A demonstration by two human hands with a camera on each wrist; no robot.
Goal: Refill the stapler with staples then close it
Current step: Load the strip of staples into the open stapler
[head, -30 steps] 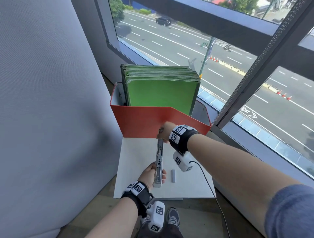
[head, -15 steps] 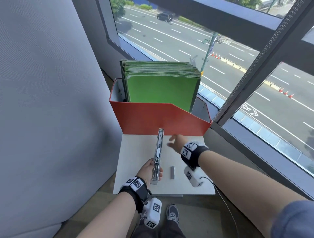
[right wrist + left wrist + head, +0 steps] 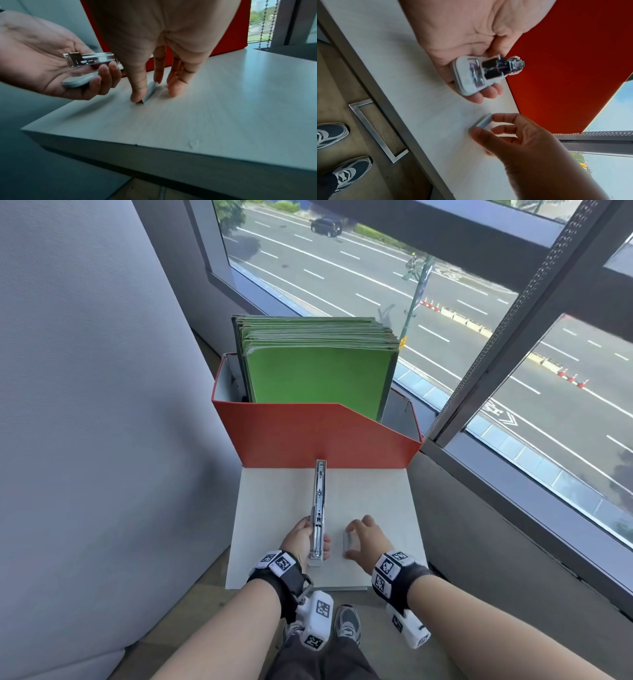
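This looks like an office, probably several floors up. Just beyond the hands stands a red cardboard file box (image 3: 315,436) packed with green paper folders (image 3: 318,371), set on a small pale wood-grain table (image 3: 376,498). Further off, large dark-framed windows (image 3: 507,313) overlook a multi-lane road.

Left hand (image 3: 464,39) gripping stapler (image 3: 481,73), right hand (image 3: 527,136) pinching staples (image 3: 483,121)

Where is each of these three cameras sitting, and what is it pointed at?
Head: worn on the head, looks down at table, both forearms, shoes.
Left wrist: under the left hand, which grips the stapler; shoes show.
Right wrist: behind the right hand, which pinches the staples.
All three share both hands, stapler, staples.
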